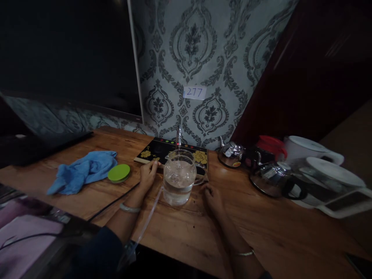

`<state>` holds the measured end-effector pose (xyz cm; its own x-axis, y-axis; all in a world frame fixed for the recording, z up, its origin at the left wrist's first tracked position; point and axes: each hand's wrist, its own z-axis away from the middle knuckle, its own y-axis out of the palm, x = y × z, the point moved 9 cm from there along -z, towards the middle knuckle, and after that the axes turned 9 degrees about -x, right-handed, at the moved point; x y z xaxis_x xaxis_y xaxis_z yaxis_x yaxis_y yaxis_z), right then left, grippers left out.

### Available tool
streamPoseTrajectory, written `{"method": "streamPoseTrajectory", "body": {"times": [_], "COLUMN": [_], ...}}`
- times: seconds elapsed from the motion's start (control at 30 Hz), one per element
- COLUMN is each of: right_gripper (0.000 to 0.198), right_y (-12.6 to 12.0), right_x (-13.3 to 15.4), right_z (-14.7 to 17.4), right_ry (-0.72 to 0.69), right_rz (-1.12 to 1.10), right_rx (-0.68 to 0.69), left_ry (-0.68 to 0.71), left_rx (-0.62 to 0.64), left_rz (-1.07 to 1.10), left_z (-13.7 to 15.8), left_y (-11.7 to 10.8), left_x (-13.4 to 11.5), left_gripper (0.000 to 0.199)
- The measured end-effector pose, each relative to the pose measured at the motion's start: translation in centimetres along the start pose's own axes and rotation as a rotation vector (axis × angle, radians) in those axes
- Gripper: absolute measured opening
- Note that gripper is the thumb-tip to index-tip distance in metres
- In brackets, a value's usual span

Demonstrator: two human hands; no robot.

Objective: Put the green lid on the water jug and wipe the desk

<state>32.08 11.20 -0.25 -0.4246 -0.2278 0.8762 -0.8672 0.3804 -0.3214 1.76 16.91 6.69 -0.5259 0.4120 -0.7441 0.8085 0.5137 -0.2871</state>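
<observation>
A clear glass jug (178,186) with a handle on its right side stands on the wooden table between my hands, partly full of water with a churned, bubbly surface. Behind it, a metal spout (178,135) rises from a black appliance panel (158,146) with yellow flowers and a red light. My left hand (148,174) is closed in a loose fist at the panel's front edge, left of the jug. My right hand (213,198) rests on the table, fingers curled, just below the jug's handle and apart from it. I see nothing held in either hand.
A blue cloth (84,172) and a green round lid (119,173) lie at left. Metal kettles (231,153), a red jug (271,145) and white-lidded pitchers (334,174) crowd the right. A clear tube (149,217) and a black cable (114,201) cross the table's front.
</observation>
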Motion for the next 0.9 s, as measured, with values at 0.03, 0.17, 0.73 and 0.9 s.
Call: {"method": "streamPoseTrajectory", "body": {"times": [0.03, 0.17, 0.73, 0.9], "right_gripper": [0.022, 0.023, 0.022, 0.023], "right_y": [0.02, -0.01, 0.03, -0.13], "right_x": [0.0, -0.13, -0.45, -0.31], "right_z": [-0.04, -0.15, -0.2, -0.13], "right_ry": [-0.003, -0.006, -0.002, -0.008], "right_rz": [-0.005, -0.012, -0.002, -0.006], "right_rx": [0.005, 0.004, 0.011, -0.015], "left_ry": [-0.001, 0.0, 0.012, 0.006], "left_rx": [0.001, -0.002, -0.009, -0.01], "left_rz": [-0.002, -0.004, -0.001, 0.0], "left_z": [0.02, 0.02, -0.05, -0.05], "left_y": [-0.01, -0.07, -0.02, -0.01], "left_x": [-0.04, -0.13, -0.01, 0.06], "left_gripper": [0.041, 0.041, 0.04, 0.041]}}
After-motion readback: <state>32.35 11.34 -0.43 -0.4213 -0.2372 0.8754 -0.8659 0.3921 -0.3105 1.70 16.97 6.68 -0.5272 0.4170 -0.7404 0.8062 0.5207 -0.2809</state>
